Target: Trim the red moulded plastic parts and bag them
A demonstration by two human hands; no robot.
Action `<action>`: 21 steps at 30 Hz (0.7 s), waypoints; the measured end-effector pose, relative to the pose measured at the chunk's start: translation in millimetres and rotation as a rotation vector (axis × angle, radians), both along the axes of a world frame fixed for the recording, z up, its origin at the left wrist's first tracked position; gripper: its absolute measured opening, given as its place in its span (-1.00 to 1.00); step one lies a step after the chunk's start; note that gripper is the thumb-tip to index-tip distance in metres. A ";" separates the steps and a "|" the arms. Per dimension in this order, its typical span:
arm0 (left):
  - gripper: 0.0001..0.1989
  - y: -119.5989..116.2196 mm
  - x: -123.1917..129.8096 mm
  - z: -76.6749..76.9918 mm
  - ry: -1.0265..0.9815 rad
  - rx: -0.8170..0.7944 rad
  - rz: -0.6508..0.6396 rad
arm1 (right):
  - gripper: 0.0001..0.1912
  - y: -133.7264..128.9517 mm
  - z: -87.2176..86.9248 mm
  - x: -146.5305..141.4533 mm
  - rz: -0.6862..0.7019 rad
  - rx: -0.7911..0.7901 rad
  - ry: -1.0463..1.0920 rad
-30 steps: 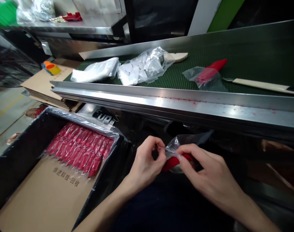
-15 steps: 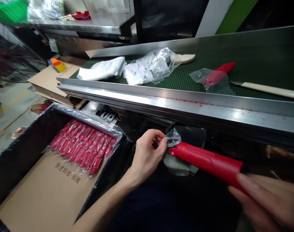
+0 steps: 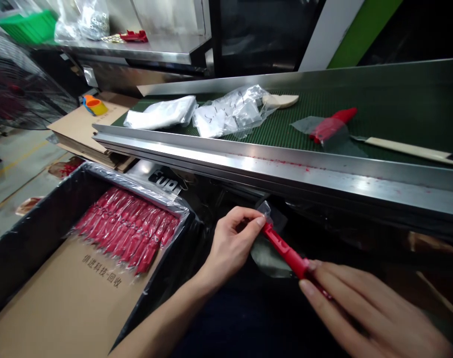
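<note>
- Red plastic handle (image 3: pixel 286 251) lies on a slant between your hands, its long axis running from your left fingertips down and to the right toward your right palm. Its narrow tip sits at the clear plastic bag (image 3: pixel 268 254), and its far end passes under your right fingers. It looks glossy and slender, with small dark recesses near the tip.
- Your left hand (image 3: pixel 230 246) is nearer the tip. Its thumb and forefinger press together, pinching the top corner of the bag, while the loose film hangs below.
- Your right hand (image 3: pixel 364 311) is nearer the far end. Its fingers lie close together and appear to hold the handle against the thumb, though they hide that end.
- Black-lined box (image 3: pixel 36 223) sits to your left, with rows of red items in clear bags (image 3: pixel 125 228) near its far wall and a cardboard sheet (image 3: pixel 73 293) printed with Chinese characters.
- Steel conveyor rail (image 3: pixel 286 174) runs beyond your hands, flecked with red.
- Green conveyor belt (image 3: pixel 293 107) carries a white bag (image 3: pixel 161 113) and a clear bag of dark bits (image 3: pixel 230 112) toward its left end, and a second red piece in film (image 3: pixel 329 128) toward its right edge.
</note>
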State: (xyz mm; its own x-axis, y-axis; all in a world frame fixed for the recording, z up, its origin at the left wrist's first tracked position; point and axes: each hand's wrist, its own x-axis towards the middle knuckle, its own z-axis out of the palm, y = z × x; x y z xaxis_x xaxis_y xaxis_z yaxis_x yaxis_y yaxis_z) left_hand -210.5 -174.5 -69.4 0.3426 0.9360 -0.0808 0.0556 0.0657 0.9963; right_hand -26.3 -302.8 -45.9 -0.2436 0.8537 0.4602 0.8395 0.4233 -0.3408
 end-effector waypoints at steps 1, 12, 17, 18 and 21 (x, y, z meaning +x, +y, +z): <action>-0.82 0.0 -0.1 0.5 -0.003 0.022 -0.005 | -0.67 4.1 -1.0 1.9 0.054 0.027 -0.085; -0.93 -30.4 4.3 -15.2 -0.023 0.200 0.120 | -0.56 16.3 -23.0 -25.9 -0.426 0.196 0.193; -0.89 -38.6 13.0 -26.7 0.027 0.178 0.153 | -0.68 14.8 -42.3 -61.5 -0.697 0.043 0.646; -0.88 -39.8 13.3 -27.7 0.041 0.186 0.142 | -0.67 14.7 -43.6 -62.9 -0.680 0.018 0.668; -0.89 -43.0 8.9 -25.3 0.071 0.271 0.062 | -0.73 14.1 -41.6 -53.9 -0.569 0.030 0.556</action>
